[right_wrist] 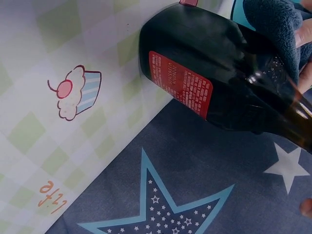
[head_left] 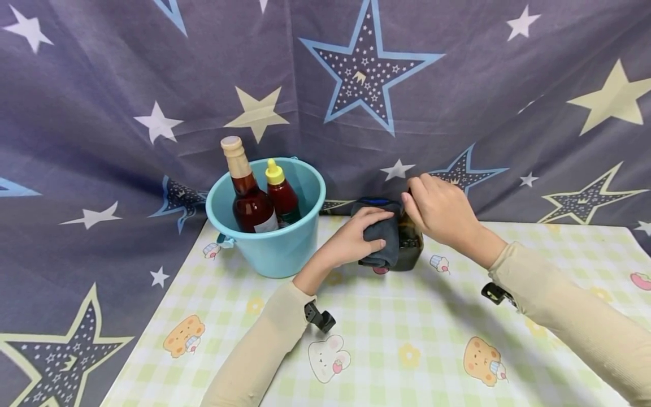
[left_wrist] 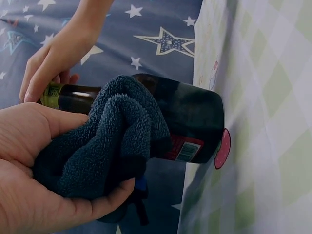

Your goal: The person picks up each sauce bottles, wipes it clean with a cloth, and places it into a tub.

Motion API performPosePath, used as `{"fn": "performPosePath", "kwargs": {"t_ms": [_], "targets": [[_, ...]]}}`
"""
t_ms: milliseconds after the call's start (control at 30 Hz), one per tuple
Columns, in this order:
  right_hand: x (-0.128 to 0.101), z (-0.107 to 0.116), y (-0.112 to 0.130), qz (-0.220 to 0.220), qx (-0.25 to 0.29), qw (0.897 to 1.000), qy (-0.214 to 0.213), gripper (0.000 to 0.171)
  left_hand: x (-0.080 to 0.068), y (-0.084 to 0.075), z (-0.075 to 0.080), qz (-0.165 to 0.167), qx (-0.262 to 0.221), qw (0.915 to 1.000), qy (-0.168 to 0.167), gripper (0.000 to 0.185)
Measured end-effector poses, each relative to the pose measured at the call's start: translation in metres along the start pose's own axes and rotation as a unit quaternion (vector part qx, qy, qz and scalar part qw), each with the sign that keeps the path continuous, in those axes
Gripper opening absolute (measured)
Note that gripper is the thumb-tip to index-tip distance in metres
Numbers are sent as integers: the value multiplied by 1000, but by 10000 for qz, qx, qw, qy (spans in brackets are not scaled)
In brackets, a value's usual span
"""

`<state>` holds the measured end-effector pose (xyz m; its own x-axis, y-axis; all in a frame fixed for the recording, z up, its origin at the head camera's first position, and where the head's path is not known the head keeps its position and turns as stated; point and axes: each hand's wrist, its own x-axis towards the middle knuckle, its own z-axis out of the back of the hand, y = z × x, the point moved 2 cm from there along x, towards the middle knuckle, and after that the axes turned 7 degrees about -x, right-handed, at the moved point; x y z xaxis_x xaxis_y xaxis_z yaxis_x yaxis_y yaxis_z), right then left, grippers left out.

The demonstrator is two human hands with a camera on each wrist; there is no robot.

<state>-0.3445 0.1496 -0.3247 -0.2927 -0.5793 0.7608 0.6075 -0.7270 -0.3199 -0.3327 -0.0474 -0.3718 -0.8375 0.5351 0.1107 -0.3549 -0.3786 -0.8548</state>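
- Dark bottle: stands upright on the checked tablecloth, just right of the blue bucket, with a red label on its body.
- Right hand: fingers curled about the bottle's neck at the top, steadying it.
- Left hand: fingers closed round a bunched dark blue cloth, pressing it to the bottle's left side.
- Step in hand, as judged: wiping the bottle's outside (the side toward the bucket is under the cloth).
- Next move, as judged: calls for the neck held firm while the cloth works round the body, so the bottle does not tip.
- Bucket contents: two sauce bottles, upright.
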Motion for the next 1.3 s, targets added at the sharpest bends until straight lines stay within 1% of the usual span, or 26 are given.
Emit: {"fn": "performPosePath", "kwargs": {"t_ms": [267, 533, 767, 1000, 1100, 1300], "targets": [[-1, -1, 0, -21, 8, 10000, 16, 43, 0, 5, 1, 137, -163, 9995, 227, 62], [-1, -1, 1, -49, -7, 10000, 23, 41, 2, 14, 1, 409, -427, 9980, 223, 61], [0, -1, 0, -28, -8, 10000, -53, 40, 2, 14, 2, 490, -589, 9969, 182, 61], [0, -1, 0, -37, -5, 10000, -23, 41, 3, 16, 1, 578, -607, 9963, 177, 61], [0, -1, 1, -47, -4, 10000, -8, 41, 3, 19, 0, 703, -562, 9957, 202, 61], [0, 0, 1, -75, -31, 10000, 15, 41, 4, 24, -3, 998, -295, 9941, 313, 61]]}}
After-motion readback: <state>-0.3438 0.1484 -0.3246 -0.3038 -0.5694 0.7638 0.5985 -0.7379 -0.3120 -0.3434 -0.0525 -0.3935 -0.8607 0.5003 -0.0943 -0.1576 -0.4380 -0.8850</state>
